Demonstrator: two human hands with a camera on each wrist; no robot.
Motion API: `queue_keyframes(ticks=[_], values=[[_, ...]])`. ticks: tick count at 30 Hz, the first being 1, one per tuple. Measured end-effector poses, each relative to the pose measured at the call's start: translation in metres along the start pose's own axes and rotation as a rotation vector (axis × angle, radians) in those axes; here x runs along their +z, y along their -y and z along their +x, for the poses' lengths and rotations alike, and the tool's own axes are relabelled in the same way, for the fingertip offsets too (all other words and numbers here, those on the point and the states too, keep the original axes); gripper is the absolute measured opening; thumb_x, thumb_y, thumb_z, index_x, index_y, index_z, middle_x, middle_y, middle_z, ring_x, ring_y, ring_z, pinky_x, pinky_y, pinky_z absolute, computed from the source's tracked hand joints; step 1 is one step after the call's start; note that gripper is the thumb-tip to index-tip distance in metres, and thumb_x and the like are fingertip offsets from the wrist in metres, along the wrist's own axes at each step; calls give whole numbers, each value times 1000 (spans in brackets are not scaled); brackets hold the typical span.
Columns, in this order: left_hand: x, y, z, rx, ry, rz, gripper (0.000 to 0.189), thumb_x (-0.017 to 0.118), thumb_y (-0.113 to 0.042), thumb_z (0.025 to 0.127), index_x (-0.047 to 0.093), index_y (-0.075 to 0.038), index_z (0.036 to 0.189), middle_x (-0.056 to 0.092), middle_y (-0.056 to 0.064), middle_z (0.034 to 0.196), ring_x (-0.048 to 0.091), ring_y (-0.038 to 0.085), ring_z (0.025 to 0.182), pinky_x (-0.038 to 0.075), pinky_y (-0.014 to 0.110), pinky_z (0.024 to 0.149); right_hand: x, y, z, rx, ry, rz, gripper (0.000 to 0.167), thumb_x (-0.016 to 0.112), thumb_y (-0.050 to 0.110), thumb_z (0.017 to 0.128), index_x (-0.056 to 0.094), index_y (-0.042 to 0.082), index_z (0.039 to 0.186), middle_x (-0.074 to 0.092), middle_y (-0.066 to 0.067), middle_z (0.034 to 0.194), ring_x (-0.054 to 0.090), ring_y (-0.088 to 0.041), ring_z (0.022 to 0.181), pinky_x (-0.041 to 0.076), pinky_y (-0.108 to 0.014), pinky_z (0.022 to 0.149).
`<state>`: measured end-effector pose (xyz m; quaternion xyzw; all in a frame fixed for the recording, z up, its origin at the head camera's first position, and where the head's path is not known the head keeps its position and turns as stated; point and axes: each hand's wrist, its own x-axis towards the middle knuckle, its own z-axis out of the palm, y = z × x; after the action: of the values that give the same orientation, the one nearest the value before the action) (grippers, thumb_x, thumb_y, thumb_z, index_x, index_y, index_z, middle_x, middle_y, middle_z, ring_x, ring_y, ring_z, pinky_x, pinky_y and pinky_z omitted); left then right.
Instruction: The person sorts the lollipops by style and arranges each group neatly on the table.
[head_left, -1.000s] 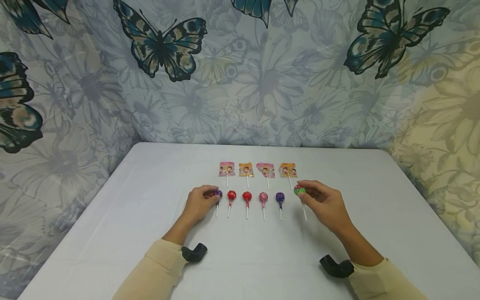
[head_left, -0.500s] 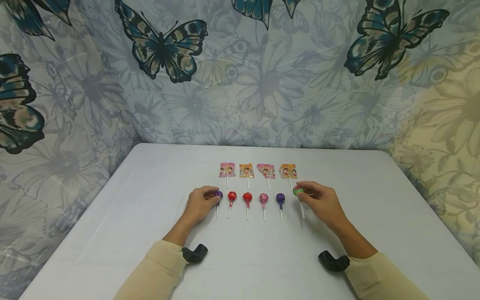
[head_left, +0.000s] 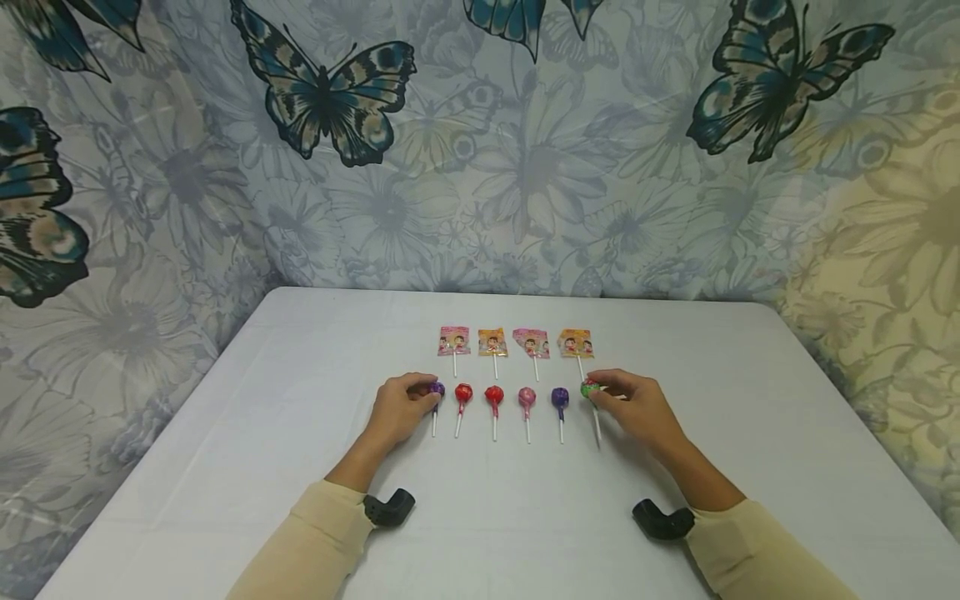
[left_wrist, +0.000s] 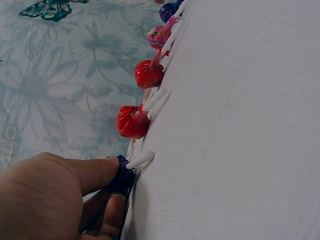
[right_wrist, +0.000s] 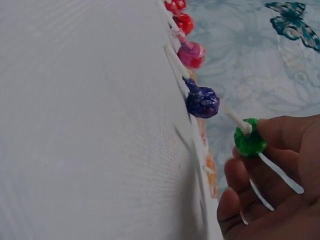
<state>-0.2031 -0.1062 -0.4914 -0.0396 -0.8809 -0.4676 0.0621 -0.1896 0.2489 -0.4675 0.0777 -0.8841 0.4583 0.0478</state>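
My left hand (head_left: 401,408) pinches the head of a purple lollipop (left_wrist: 121,176) at the left end of a row on the table; its white stick points toward me. At the row's right end my right hand (head_left: 633,407) grips a green-and-red lollipop (right_wrist: 250,140) between thumb and fingers, its stick slanting down. Between the hands lie two red lollipops (head_left: 463,392) (head_left: 494,395), a pink lollipop (head_left: 527,397) and a purple-blue lollipop (head_left: 560,397). That purple-blue one is nearest to the right hand. In the right wrist view, the green lollipop shows a gap from the table surface.
Behind the row lie flat wrapped lollipops in pink packets (head_left: 453,340) and orange packets (head_left: 492,342), sticks toward me. The white table (head_left: 225,467) meets a butterfly-print backdrop (head_left: 540,167). Black wrist mounts (head_left: 390,507) show at both sleeves.
My right hand has moved left and slightly toward me with the green-and-red lollipop, closer to the purple-blue one. The left hand stays on its purple lollipop.
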Motion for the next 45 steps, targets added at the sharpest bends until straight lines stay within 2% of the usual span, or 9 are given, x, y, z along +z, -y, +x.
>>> queue_keyframes(ticks=[8, 24, 32, 38, 42, 45], values=[[-1, 0, 1, 21, -4, 1, 26, 73, -6, 85, 71, -3, 110, 63, 2, 85, 57, 16, 76, 49, 31, 69, 6, -10, 2, 38, 5, -37, 26, 67, 15, 91, 69, 6, 116, 68, -7, 102, 59, -23, 91, 46, -38, 76], [-4, 0, -3, 17, -3, -5, 26, 74, -5, 84, 71, -3, 110, 64, 2, 84, 57, 16, 75, 48, 30, 67, 12, -11, 3, 24, 13, -159, 24, 69, 15, 89, 72, 8, 112, 69, -6, 99, 57, -22, 85, 44, -38, 71], [-5, 4, -5, 29, -19, -2, 26, 74, -5, 83, 72, -2, 109, 64, 2, 84, 57, 15, 74, 48, 29, 66, 15, -10, 1, 20, 1, -167, 28, 69, 17, 89, 71, 6, 114, 66, -2, 88, 52, -21, 78, 41, -35, 65], [-6, 6, -5, 32, -22, -7, 26, 74, -5, 84, 71, -2, 110, 65, 2, 84, 57, 15, 75, 48, 29, 66, 13, -9, 1, 39, 14, -151, 31, 68, 19, 90, 69, 6, 118, 68, -10, 105, 59, -27, 93, 47, -44, 79], [-3, 7, -4, 38, -28, -10, 27, 73, -4, 84, 71, -2, 110, 64, 3, 84, 57, 15, 75, 48, 29, 66, 10, -9, 0, 62, 30, -130, 33, 65, 20, 92, 67, 5, 122, 66, -14, 116, 58, -33, 107, 44, -51, 90], [1, 8, -5, 37, -16, -17, 27, 73, -3, 84, 71, -1, 111, 64, 3, 84, 57, 16, 75, 48, 28, 67, 9, -11, -2, 87, 36, -117, 34, 63, 20, 93, 65, 4, 123, 64, -15, 119, 57, -34, 111, 43, -52, 92]])
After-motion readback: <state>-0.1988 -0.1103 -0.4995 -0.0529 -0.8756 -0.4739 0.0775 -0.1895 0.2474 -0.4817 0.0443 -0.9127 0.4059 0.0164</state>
